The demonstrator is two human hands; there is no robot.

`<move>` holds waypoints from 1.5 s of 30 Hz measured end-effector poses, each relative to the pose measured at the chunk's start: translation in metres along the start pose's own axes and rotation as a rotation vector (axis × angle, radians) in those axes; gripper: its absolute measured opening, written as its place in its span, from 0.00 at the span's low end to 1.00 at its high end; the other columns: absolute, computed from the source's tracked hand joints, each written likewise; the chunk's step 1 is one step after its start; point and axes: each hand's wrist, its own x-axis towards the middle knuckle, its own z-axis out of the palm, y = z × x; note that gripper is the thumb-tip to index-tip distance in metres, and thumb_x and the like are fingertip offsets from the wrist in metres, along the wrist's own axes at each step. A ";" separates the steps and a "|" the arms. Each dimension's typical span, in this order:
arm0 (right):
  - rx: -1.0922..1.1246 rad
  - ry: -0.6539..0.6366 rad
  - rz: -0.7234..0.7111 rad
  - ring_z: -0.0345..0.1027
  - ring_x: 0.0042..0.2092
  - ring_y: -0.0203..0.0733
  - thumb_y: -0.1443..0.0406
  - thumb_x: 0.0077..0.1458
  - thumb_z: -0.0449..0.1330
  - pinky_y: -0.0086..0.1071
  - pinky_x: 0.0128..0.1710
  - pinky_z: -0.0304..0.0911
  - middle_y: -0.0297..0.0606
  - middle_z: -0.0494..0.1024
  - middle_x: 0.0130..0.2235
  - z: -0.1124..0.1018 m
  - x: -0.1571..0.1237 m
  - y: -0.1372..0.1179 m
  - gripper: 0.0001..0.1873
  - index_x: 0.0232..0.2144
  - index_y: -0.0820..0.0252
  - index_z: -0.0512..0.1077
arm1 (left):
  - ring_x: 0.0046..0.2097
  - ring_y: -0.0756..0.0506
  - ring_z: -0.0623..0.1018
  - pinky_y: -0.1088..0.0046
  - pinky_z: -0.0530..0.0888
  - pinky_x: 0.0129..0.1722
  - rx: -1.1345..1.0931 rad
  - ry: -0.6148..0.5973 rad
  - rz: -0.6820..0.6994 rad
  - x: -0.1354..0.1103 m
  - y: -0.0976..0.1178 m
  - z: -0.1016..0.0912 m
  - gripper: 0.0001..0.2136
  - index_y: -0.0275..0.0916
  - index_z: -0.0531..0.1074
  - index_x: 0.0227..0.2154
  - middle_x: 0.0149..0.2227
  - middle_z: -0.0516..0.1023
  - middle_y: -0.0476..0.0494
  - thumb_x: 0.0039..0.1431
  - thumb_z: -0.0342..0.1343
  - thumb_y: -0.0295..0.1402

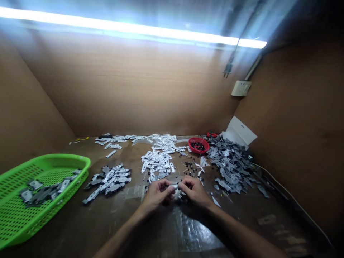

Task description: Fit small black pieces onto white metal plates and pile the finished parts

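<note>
My left hand (157, 193) and my right hand (195, 192) meet over the middle of the brown table (113, 222). Both pinch one small pale grey part (174, 186) between their fingertips, left hand on its left end, right hand on its right end. Just beyond the hands lies a heap of white flat parts (158, 163). A few small black pieces (189, 166) are scattered beside my right hand.
A green perforated basket (16, 215) with several grey assembled pieces sits at the left edge. More grey-white pieces (109, 181) lie left of the hands. A red bowl (198, 145) of black bits and a large grey heap (231, 163) lie at right. Wooden walls enclose the bench.
</note>
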 end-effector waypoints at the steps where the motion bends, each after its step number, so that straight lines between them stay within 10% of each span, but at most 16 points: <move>1: -0.038 -0.023 -0.020 0.62 0.29 0.33 0.60 0.54 0.53 0.26 0.30 0.56 0.33 0.69 0.26 -0.005 0.003 0.000 0.14 0.22 0.61 0.70 | 0.25 0.49 0.73 0.75 0.68 0.24 0.065 0.004 0.007 0.000 0.004 -0.005 0.16 0.34 0.68 0.32 0.24 0.73 0.45 0.51 0.53 0.44; 7: -0.462 0.119 0.048 0.66 0.37 0.40 0.60 0.51 0.55 0.30 0.38 0.57 0.39 0.75 0.35 -0.085 0.018 0.014 0.11 0.34 0.58 0.74 | 0.31 0.46 0.73 0.73 0.67 0.30 0.840 0.359 0.188 -0.013 0.029 -0.084 0.15 0.39 0.70 0.32 0.31 0.74 0.45 0.51 0.50 0.45; 14: -0.822 0.045 0.295 0.66 0.39 0.46 0.55 0.45 0.59 0.31 0.34 0.54 0.40 0.75 0.35 -0.152 -0.023 0.034 0.13 0.31 0.54 0.75 | 0.45 0.33 0.70 0.55 0.65 0.44 1.310 0.604 0.314 -0.038 -0.007 -0.180 0.15 0.39 0.72 0.26 0.40 0.72 0.33 0.45 0.49 0.45; 18: -0.927 0.068 0.300 0.63 0.42 0.46 0.57 0.43 0.61 0.32 0.37 0.54 0.41 0.72 0.38 -0.147 -0.046 0.046 0.14 0.33 0.54 0.75 | 0.52 0.34 0.66 0.56 0.61 0.51 1.277 0.640 0.381 -0.045 0.002 -0.153 0.20 0.38 0.69 0.41 0.49 0.67 0.34 0.48 0.50 0.44; 24: -0.775 0.182 0.191 0.65 0.41 0.43 0.63 0.52 0.53 0.33 0.42 0.55 0.41 0.74 0.37 -0.130 -0.031 0.032 0.11 0.35 0.58 0.74 | 0.46 0.41 0.72 0.65 0.67 0.47 0.826 0.206 0.404 -0.035 0.036 -0.048 0.21 0.43 0.65 0.49 0.47 0.72 0.43 0.51 0.52 0.39; 29: -0.355 -0.114 -0.055 0.68 0.37 0.40 0.64 0.54 0.53 0.31 0.39 0.59 0.37 0.77 0.36 -0.084 -0.014 -0.009 0.11 0.36 0.55 0.75 | 0.39 0.45 0.74 0.71 0.69 0.39 0.565 0.031 0.370 -0.025 0.032 0.014 0.17 0.42 0.68 0.46 0.41 0.74 0.42 0.53 0.52 0.37; 41: -0.120 -0.444 -0.085 0.70 0.33 0.38 0.65 0.52 0.55 0.28 0.34 0.62 0.34 0.78 0.33 -0.031 0.014 -0.021 0.11 0.37 0.56 0.75 | 0.25 0.50 0.70 0.78 0.64 0.24 0.395 0.065 0.162 -0.027 0.012 0.003 0.11 0.38 0.70 0.26 0.22 0.71 0.48 0.52 0.51 0.41; 45: -0.160 -0.202 -0.047 0.69 0.39 0.38 0.63 0.53 0.54 0.31 0.40 0.61 0.36 0.76 0.38 -0.043 0.024 0.005 0.12 0.39 0.56 0.73 | 0.23 0.49 0.72 0.77 0.66 0.22 0.236 0.082 -0.028 -0.018 -0.002 0.000 0.17 0.37 0.69 0.23 0.21 0.72 0.46 0.52 0.48 0.47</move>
